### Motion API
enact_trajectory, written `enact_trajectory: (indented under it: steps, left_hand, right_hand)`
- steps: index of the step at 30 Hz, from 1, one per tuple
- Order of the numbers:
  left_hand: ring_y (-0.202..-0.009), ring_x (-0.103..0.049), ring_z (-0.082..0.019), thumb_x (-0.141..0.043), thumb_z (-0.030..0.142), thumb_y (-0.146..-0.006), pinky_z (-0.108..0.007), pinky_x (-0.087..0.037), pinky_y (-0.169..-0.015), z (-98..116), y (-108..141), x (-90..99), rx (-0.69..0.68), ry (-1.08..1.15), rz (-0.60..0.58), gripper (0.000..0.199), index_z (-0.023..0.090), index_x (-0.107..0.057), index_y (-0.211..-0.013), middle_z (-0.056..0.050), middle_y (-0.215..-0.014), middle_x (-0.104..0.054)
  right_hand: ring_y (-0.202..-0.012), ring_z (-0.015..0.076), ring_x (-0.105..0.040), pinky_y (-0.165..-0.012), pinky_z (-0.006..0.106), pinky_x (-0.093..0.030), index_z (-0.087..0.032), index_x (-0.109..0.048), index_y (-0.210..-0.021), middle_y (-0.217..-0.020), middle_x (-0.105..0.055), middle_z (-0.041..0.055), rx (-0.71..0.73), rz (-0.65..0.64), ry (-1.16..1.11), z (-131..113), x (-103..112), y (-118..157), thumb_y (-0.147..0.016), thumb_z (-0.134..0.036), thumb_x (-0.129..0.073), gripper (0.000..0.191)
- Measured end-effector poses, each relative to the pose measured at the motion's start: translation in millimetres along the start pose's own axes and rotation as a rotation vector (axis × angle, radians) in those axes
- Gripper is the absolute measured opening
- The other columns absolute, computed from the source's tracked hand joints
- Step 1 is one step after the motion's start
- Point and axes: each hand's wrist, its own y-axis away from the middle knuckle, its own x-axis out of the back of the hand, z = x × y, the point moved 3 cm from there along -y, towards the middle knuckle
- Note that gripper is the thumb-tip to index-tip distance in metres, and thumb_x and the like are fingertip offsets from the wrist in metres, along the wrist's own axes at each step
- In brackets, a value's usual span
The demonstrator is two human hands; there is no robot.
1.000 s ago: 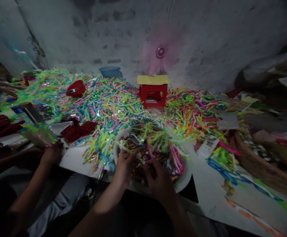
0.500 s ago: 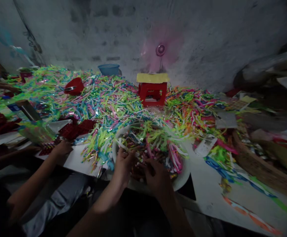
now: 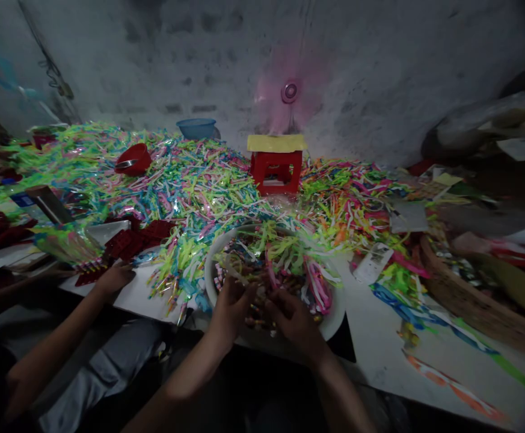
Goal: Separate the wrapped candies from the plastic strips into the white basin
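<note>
A wide pale basin (image 3: 210, 282) stands in front of me, holding small brown pieces and ribbon strips in yellow-green, white and pink. Inside its near half is my left hand (image 3: 231, 304), its fingers closed on a pale ribbon strip (image 3: 234, 268) that curves up from the fingertips. Close to it on the right, my right hand (image 3: 296, 322) is bent over the brown pieces, thumb and fingers pinched together. What lies between those fingers is too dark and small to name. A bundle of pink ribbon (image 3: 320, 287) rests inside the basin's right side.
A large heap of colored strips (image 3: 199, 177) covers the table behind the basin. On it stand a red stool (image 3: 276, 171), a red bowl (image 3: 133, 159) and a blue basin (image 3: 196, 128). A pink fan (image 3: 290, 91) spins behind. At left, a co-worker's hand (image 3: 115, 279) touches dark red blocks (image 3: 138, 237).
My left hand has shifted slightly, and the pale strip at its fingertips has swung right. My right hand has turned a little, its forearm farther right. The view has shifted slightly.
</note>
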Motion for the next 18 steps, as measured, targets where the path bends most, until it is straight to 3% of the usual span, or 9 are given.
enact_trajectory:
  steps: [5,10,13,15,18]
  left_hand:
    - [-0.094,-0.066,-0.025,-0.074,0.048,-0.071,-0.030,-0.050,-0.075,5,4,6.4,0.075,-0.090,-0.067,0.046,0.018,-0.058,-0.101,-0.010,-0.101,-0.071]
    - [-0.095,-0.065,-0.024,-0.072,0.045,-0.073,-0.029,-0.050,-0.078,-1,11,5.5,0.034,-0.124,-0.057,0.037,0.017,-0.063,-0.096,-0.009,-0.100,-0.071]
    - [-0.086,-0.066,-0.021,-0.071,0.044,-0.074,-0.028,-0.051,-0.072,2,8,10.9,0.022,-0.086,-0.023,0.042,0.018,-0.061,-0.106,-0.008,-0.096,-0.071]
    - [-0.072,-0.066,-0.018,-0.069,0.047,-0.075,-0.026,-0.050,-0.063,14,-4,28.1,-0.025,-0.093,0.042,0.049,0.019,-0.057,-0.114,-0.006,-0.090,-0.071]
    - [-0.051,-0.058,-0.013,-0.061,0.051,-0.079,-0.022,-0.043,-0.046,41,-35,75.6,-0.143,-0.336,0.195,0.054,0.019,-0.052,-0.121,-0.005,-0.085,-0.071]
  right_hand:
    - [-0.085,0.0203,-0.065,-0.074,0.030,-0.051,-0.019,-0.064,-0.097,-0.088,-0.069,0.0047,0.008,-0.135,-0.055,-9,-5,-1,-0.080,-0.058,-0.058,0.043]
    - [-0.073,0.0184,-0.064,-0.064,0.028,-0.050,-0.018,-0.063,-0.098,-0.083,-0.069,0.0037,-0.008,-0.161,-0.069,-11,-7,3,-0.083,-0.058,-0.055,0.044]
    - [-0.080,0.0207,-0.064,-0.068,0.030,-0.048,-0.018,-0.065,-0.098,-0.089,-0.070,0.0059,-0.007,-0.144,0.083,-10,-10,2,-0.086,-0.052,-0.052,0.039]
    - [-0.086,0.0224,-0.063,-0.073,0.031,-0.045,-0.019,-0.067,-0.098,-0.093,-0.070,0.0067,0.019,-0.116,0.285,-11,-13,1,-0.085,-0.047,-0.057,0.032]
    - [-0.088,0.0218,-0.060,-0.077,0.031,-0.040,-0.021,-0.069,-0.089,-0.091,-0.069,0.0048,0.092,-0.110,0.569,-15,-19,0,-0.082,-0.039,-0.064,0.019]
